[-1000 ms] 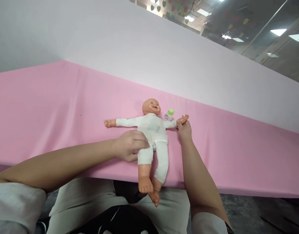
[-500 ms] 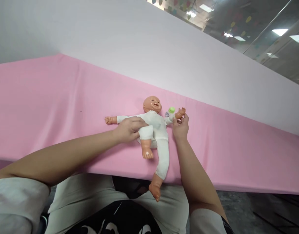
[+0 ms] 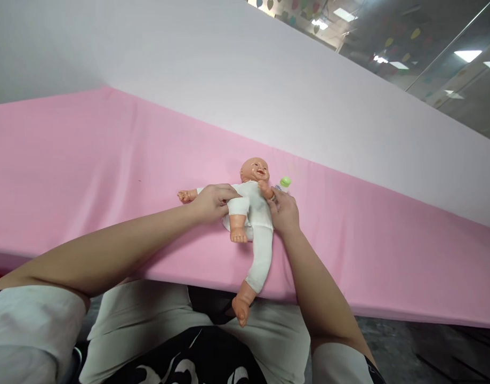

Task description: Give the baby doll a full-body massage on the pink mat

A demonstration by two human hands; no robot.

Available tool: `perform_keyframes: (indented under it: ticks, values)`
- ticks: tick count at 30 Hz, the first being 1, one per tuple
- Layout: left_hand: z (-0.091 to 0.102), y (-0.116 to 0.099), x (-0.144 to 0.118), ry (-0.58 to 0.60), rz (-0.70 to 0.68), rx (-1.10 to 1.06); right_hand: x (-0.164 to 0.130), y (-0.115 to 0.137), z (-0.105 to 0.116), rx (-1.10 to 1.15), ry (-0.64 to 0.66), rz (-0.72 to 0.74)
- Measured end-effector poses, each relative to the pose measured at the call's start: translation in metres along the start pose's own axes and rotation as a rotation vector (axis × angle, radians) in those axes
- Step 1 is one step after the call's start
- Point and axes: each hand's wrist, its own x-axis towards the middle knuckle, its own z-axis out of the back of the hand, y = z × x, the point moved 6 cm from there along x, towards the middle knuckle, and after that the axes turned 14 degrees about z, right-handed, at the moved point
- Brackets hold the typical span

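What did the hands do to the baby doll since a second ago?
The left hand bent one doll leg up from hanging over the edge, so that foot now sits by the tummy. The right hand folded the doll's outstretched arm in toward its chin. The other leg still hangs off the pink table, the other arm stays stretched out, and the green-capped bottle stays beside the head.

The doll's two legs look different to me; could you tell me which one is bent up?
The leg under the left hand is bent up, its foot over the pink table. The other leg hangs straight past the table's edge.
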Motion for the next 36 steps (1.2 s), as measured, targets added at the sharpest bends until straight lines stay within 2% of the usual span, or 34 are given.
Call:
perform_keyframes:
  ticks: [3, 6, 9, 13, 16, 19, 23, 25, 27, 31, 33, 36]
  values:
    - [-0.002, -0.018, -0.010, 0.074, -0.113, -0.128, -0.010, -0.033, 0.017, 0.156, -0.204, -0.218]
    - [-0.010, -0.033, -0.020, 0.267, -0.188, -0.239, -0.025, -0.073, 0.028, 0.248, -0.363, -0.409]
    - [-0.021, -0.045, -0.031, 0.447, -0.232, -0.231, -0.040, -0.109, 0.031, 0.284, -0.388, -0.567]
    - [-0.031, -0.050, -0.039, 0.587, -0.208, -0.150, -0.048, -0.129, 0.032, 0.145, -0.237, -0.673]
    - [-0.030, -0.052, -0.039, 0.585, -0.192, -0.159, -0.046, -0.121, 0.034, 0.102, -0.204, -0.669]
    - [-0.025, -0.048, -0.031, 0.516, -0.124, -0.232, -0.040, -0.101, 0.038, 0.103, -0.269, -0.638]
    - [-0.011, -0.026, -0.012, 0.266, 0.016, -0.237, -0.026, -0.061, 0.038, 0.088, -0.373, -0.460]
    - [-0.004, -0.009, -0.003, 0.141, 0.085, -0.196, -0.018, -0.038, 0.032, 0.061, -0.366, -0.333]
    - [-0.002, 0.008, 0.003, 0.088, 0.148, -0.153, -0.010, -0.016, 0.022, 0.020, -0.290, -0.197]
    - [-0.006, 0.034, 0.010, 0.091, 0.263, -0.116, 0.004, 0.018, -0.003, 0.004, 0.008, 0.109]
    - [-0.009, 0.039, 0.011, 0.092, 0.295, -0.125, 0.005, 0.020, -0.005, 0.012, 0.068, 0.131]
    - [-0.011, 0.037, 0.010, 0.096, 0.319, -0.149, 0.002, 0.006, 0.003, 0.010, 0.020, -0.006]
